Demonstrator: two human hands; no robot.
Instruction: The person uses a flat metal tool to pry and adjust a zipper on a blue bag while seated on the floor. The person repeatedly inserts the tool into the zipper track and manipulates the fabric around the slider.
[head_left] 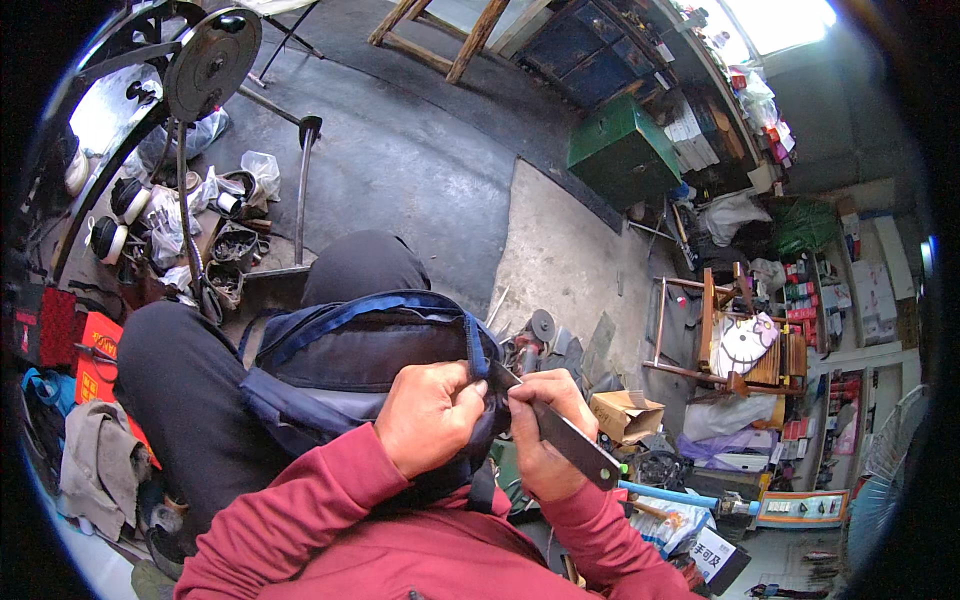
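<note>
A navy-blue bag with a black inner panel lies across my lap, its opening edged with blue trim. My left hand is closed in a pinch on the bag's right edge. In my right hand is a flat dark knife, with a hole near its handle end. The blade's tip points up and left, close to the bag's edge beside my left fingers. Whether the tip touches the fabric I cannot tell.
A sewing-machine-like frame with a round wheel stands at far left, above bagged parts. To the right are an open cardboard box, small tools and a wooden chair with a white cushion. Farther back stands a green box.
</note>
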